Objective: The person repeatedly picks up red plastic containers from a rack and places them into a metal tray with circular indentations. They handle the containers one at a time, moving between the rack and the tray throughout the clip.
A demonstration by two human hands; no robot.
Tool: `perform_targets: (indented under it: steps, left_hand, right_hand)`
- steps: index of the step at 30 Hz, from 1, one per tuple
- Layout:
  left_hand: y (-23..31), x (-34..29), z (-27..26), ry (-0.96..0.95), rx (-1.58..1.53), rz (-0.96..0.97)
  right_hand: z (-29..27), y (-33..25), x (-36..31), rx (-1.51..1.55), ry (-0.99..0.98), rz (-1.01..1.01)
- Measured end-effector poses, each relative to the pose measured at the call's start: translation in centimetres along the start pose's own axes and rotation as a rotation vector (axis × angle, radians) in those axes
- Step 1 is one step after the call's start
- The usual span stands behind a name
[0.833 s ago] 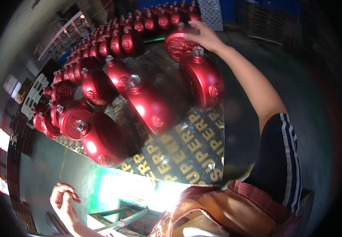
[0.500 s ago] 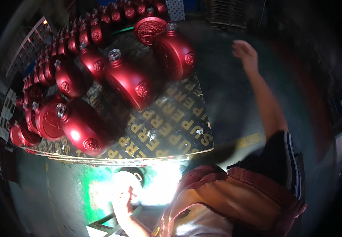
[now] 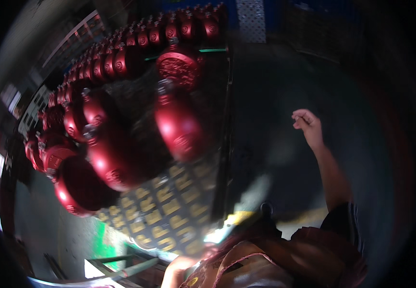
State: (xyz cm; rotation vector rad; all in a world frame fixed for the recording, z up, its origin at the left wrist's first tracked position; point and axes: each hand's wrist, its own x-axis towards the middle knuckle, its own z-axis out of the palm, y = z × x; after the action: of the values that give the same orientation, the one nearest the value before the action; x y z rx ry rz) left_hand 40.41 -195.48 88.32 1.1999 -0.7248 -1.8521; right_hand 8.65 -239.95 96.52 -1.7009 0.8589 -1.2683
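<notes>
My right hand (image 3: 309, 124) hangs in the air over the floor, right of the table. Its fingers are loosely bent, with a gap before the thumb, and hold nothing. My left hand (image 3: 191, 260) is low, close to my apron (image 3: 261, 259) and the table's near edge; blur hides its fingers. Glossy red round bottles with clear necks stand on the dark, gold-printed board (image 3: 169, 211). The closest are a lone bottle (image 3: 179, 125) toward the right side, another bottle (image 3: 109, 158) left of it, and a bottle (image 3: 76, 187) at the near left corner.
Rows of red bottles (image 3: 121, 60) fill the far and left parts of the table. A green strip (image 3: 213, 50) runs near the far rows. A patterned white panel (image 3: 251, 21) stands behind. Below the table at left is a metal frame (image 3: 131, 269).
The view has swung, so the bottles and board appear shifted and turned. My left hand has left the bright lit spot under the table edge and come beside my apron. My right hand appears lower.
</notes>
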Motion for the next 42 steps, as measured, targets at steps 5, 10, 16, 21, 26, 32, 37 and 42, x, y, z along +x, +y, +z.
perform_targets:
  steps: [5,10,16,21,26,32,37,42]
  left_hand:
    - [-3.5,9.3,7.4,0.353,-0.136,-0.075]
    - [-1.6,16.8,14.6,0.577,-0.141,0.011]
    - [3.0,20.2,15.8,0.653,-0.253,0.111]
    - [4.2,24.6,11.8,0.634,-0.193,0.222]
    - [8.3,29.9,8.4,0.517,-0.135,0.293]
    - [10.8,30.1,8.8,0.627,-0.079,0.372]
    - [9.0,30.8,9.9,0.965,-0.434,0.453]
    - [8.8,33.4,10.9,1.094,-0.501,0.526]
  right_hand:
    - [-2.9,4.7,8.3,-0.014,-0.232,0.093]
    - [-0.2,5.5,15.5,0.175,-0.533,0.011]
    - [7.6,-0.1,19.9,0.291,-0.677,-0.176]
    - [12.1,-8.0,22.2,0.237,-0.776,-0.560]
    - [19.6,-14.5,24.7,-0.015,-0.683,-0.926]
    - [27.2,-15.0,26.8,0.364,-1.301,-0.439]
    - [30.5,-14.4,29.2,0.550,-1.523,-0.307]
    - [34.1,-14.9,29.7,0.742,-1.644,-0.288]
